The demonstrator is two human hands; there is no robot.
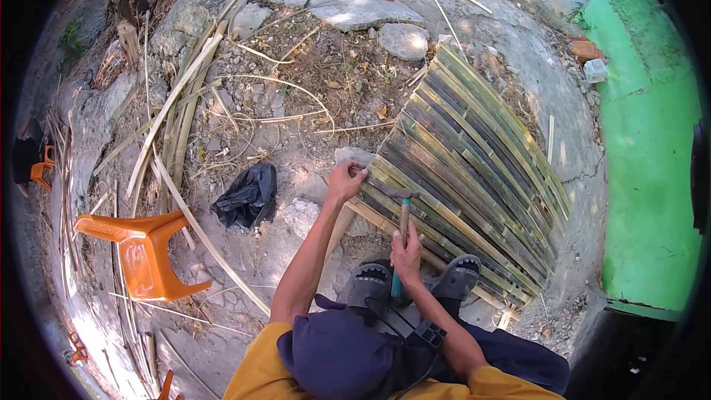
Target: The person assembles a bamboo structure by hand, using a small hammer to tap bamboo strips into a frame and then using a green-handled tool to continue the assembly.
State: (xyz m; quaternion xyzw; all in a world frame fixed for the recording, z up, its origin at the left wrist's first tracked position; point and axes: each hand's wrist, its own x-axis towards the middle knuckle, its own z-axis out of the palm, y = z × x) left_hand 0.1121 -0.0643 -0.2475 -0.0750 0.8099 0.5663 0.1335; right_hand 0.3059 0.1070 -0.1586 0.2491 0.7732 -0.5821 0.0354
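A panel of split bamboo slats (463, 148), green, brown and dark, lies on the ground in front of me and to the right. My right hand (406, 253) is wrapped round the handle of a hammer (404, 215) with a teal grip. Its dark head is over the slats near the panel's left side. At that panel's left edge, my left hand (346, 180) has its fingertips pinched together against the slat ends. Whatever sits between them is too small to make out.
Left of me lie a black plastic bag (248, 196) and an orange plastic chair (144, 255) tipped over. Loose bamboo strips (178, 111) stretch across the rocky ground. A green wall (648, 155) rises at right. My sandals (457, 278) are beside the panel's near edge.
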